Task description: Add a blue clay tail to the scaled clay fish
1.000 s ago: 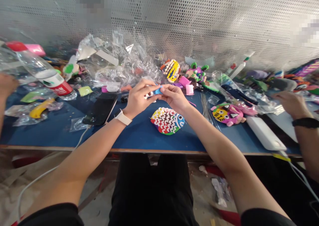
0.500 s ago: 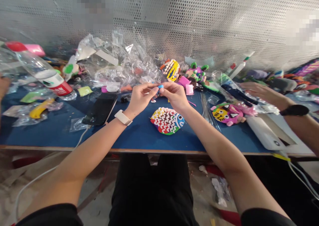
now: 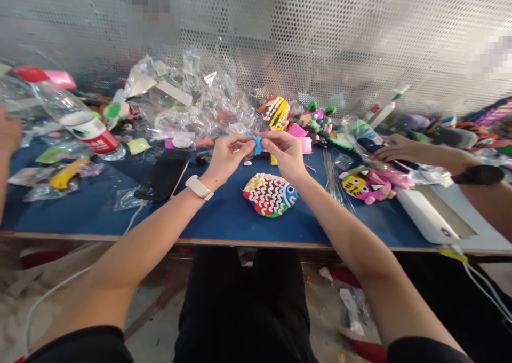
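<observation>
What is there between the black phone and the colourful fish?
In the head view, between phone and fish come the left wrist, its white watch and bare blue tabletop.

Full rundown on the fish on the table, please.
The fish lies flat on the blue tabletop, near its front edge, head toward the right. It looks like modelling clay: blue face with a round eye, a white band behind it, rows of wavy white strips over a multicoloured body with yellow, red and green. No hand touches it; both hands are beyond it.
</observation>
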### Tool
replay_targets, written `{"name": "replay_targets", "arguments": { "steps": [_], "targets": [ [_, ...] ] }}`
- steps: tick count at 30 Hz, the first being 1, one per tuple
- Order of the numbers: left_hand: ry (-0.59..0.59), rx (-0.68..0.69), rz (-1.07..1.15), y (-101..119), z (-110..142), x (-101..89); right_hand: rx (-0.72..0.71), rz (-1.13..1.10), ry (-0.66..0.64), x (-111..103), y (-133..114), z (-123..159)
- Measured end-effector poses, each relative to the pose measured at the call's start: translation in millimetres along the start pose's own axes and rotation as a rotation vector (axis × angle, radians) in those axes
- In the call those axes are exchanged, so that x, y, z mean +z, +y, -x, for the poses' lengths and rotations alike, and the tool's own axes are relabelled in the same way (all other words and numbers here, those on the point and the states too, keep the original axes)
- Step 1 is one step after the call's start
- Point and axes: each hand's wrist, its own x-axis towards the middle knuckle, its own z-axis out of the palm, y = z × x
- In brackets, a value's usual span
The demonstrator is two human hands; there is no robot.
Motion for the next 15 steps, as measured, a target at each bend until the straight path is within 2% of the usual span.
{"name": "replay_targets", "arguments": {
  "steps": [2, 8, 15],
  "targets": [
    [-0.004, 0.048, -0.019, 2.7, -1.0, -3.5, 0.039, -0.034, -0.022, -0.2, 1.0, -0.7],
    [-0.115, 0.175, -0.075, 11.8, -3.0, -10.0, 0.123, -0.14, -0.034, 1.2, -3.3, -1.1],
    [-0.088, 0.221, -0.118, 6.7, -2.5, -10.1, 0.183, -0.163, -0.044, 1.4, -2.7, -1.2]
  ]
}}
